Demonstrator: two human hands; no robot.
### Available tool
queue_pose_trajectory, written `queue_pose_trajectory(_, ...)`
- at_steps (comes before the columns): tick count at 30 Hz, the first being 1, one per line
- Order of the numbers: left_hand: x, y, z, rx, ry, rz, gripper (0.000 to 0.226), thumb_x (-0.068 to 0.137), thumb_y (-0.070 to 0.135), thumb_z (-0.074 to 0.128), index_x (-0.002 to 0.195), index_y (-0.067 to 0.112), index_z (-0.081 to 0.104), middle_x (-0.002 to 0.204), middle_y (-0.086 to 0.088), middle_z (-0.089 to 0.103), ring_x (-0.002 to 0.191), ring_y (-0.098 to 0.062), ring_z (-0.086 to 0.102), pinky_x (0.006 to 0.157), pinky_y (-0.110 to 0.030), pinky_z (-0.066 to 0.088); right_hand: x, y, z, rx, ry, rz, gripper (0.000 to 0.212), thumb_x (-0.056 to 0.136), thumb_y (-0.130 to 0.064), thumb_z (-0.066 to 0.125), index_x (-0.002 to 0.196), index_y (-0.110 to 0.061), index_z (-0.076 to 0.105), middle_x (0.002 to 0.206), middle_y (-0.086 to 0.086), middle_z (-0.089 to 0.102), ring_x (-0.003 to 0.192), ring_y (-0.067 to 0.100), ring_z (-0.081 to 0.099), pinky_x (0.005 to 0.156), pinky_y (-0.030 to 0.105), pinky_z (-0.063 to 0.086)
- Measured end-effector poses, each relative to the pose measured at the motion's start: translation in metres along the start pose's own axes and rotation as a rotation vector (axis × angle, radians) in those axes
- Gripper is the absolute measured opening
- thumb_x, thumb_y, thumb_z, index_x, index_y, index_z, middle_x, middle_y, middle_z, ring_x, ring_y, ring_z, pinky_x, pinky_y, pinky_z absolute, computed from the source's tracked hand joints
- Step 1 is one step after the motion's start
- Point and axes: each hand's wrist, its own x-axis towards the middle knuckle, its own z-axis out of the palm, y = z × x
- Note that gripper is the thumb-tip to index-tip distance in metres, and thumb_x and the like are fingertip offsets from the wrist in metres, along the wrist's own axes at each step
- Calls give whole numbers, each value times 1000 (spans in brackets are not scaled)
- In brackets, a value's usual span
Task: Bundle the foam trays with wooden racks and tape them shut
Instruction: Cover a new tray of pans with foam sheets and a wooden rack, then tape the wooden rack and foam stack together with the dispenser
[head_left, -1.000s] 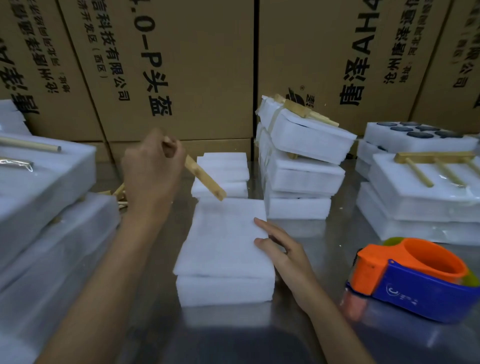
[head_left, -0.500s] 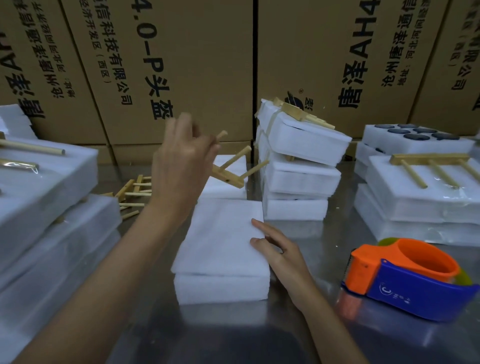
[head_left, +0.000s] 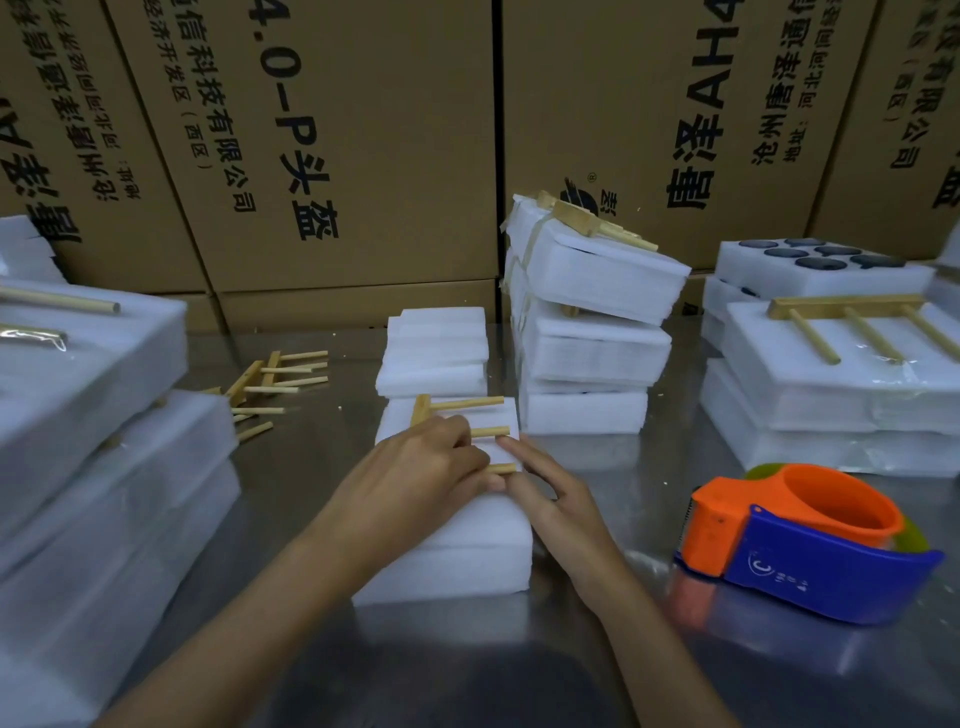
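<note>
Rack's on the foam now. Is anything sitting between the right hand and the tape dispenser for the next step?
Nothing visible is. The right hand rests at the right edge of the foam tray stack, and the orange-and-blue tape dispenser stands to its right with only bare metal tabletop between them. The left hand is on the wooden rack.

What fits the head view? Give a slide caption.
Both hands, left and right, settle a wooden rack onto the foam tray stack beside the tape dispenser.
</note>
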Motion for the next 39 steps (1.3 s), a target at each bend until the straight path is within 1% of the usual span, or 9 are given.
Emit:
queue_pose_trajectory(5, -18, -22, 4, -427, 205, -570, 47, 97, 53, 46, 140, 36, 48, 141, 18, 47, 128, -1, 43, 104, -31, 38, 1, 1, -1, 21, -16, 11, 38, 92, -28, 67, 126, -43, 62, 152, -22, 38, 138, -2, 36, 110, 22, 35)
queue_pose_trajectory(10, -28, -31, 16, -1046, 34, -1127, 65, 93, 53, 55, 151, 35, 32, 152, 11, 37, 112, -2, 45, 89, -21, 34, 2, 2, -1, 53, -91, 36, 48, 95, -32, 63, 131, -60, 49, 145, -22, 45, 125, -3, 48, 91, 11, 48)
queue_pose_trajectory(15, -37, -32, 16, -1056, 51, -1161, 72, 90, 59, 55, 152, 35, 29, 156, 9, 33, 138, -18, 36, 97, -30, 31, -1, 3, 2, 14, -71, -7, 45, 97, -35, 59, 135, -56, 47, 141, -28, 47, 128, -5, 46, 96, 11, 42)
queue_pose_trajectory(19, -31, -21, -1, -794, 152, -999, 63, 94, 58, 47, 151, 39, 27, 160, 10, 25, 144, -16, 27, 112, -42, 27, -15, -13, -5, -195, 311, -171, 31, 99, -16, 54, 121, -35, 63, 122, -14, 65, 112, 6, 60, 93, 20, 49)
queue_pose_trajectory(22, -7, 6, -21, -702, 306, -666, 40, 99, 35, 51, 137, 45, 44, 139, 16, 48, 125, 0, 46, 93, -22, 40, -33, -42, -36, -227, 612, -327, 32, 94, -7, 52, 107, -31, 69, 99, -9, 68, 81, 2, 60, 68, 17, 47)
queue_pose_trajectory(28, 71, 100, 19, -1050, -354, -485, 74, 86, 25, 67, 148, 33, 29, 145, 11, 42, 125, -6, 47, 84, -17, 46, -72, -64, -126, -377, 938, -236, 27, 88, -12, 47, 95, -27, 68, 97, 3, 67, 85, 21, 58, 74, 35, 45)
queue_pose_trajectory(31, 74, 133, 58, -1115, -530, -501, 93, 72, 17, 78, 151, 16, 29, 141, -3, 50, 123, -12, 52, 102, -30, 46, -89, -52, -154, -598, 877, -175, 22, 92, -10, 52, 96, -23, 68, 98, 1, 67, 97, 23, 59, 82, 37, 44)
queue_pose_trajectory(35, 72, 141, 83, -1142, -319, -571, 35, 72, 2, 66, 96, 28, 64, 91, 3, 71, 84, -12, 67, 91, -37, 56, -95, -35, -169, -859, 648, -165, 19, 98, -24, 52, 102, -20, 70, 97, 1, 69, 94, 21, 58, 87, 37, 44)
queue_pose_trajectory(39, 67, 140, 87, -1167, -201, -642, 35, 81, -7, 61, 85, 26, 70, 86, 0, 75, 79, -11, 70, 84, -33, 58, -89, -19, -168, -1120, 597, -124, 40, 100, -44, 38, 89, -19, 67, 89, 6, 69, 89, 27, 57, 91, 42, 43)
